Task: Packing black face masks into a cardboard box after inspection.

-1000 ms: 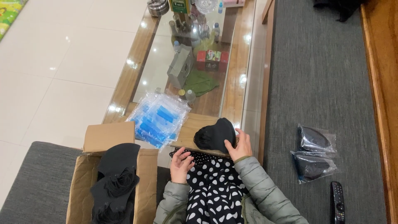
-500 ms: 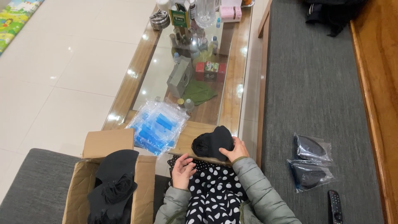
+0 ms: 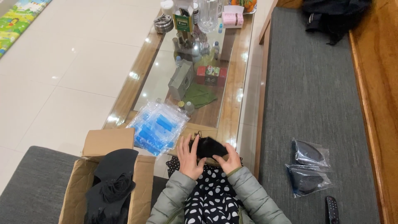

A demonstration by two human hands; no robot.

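Landmark: I take the glass-topped coffee table as my reference; everything below is placed against it.

Black mask: a dark, cupped mask sits at the near end of the table, over the lap in the spotted fabric, caught between both hands.

Left hand: the left hand lies flat along the mask's left side, fingers stretched upward and close together, palm pressing inward.

Right hand: the right hand curls round the mask's lower right edge, thumb on top, fingers tucked beneath, a firm clasp, not a fingertip pinch.

What has changed: a second ago only the right hand held the mask, up on the table's near edge, while the left rested loosely on the lap. Now the left has come up to meet it and the mask is drawn down closer to the body.

What that means: I judge the work has moved from carrying to two-handed shaping or folding of the mask.

Blue-and-clear bags: a stack of plastic bags lies on the table's near left corner, just beside the left hand.

Cardboard box: an open box of black pieces stands left of the table's near end.

Bagged masks: two packed ones rest on the grey cushion right of the table, well apart from the hands.
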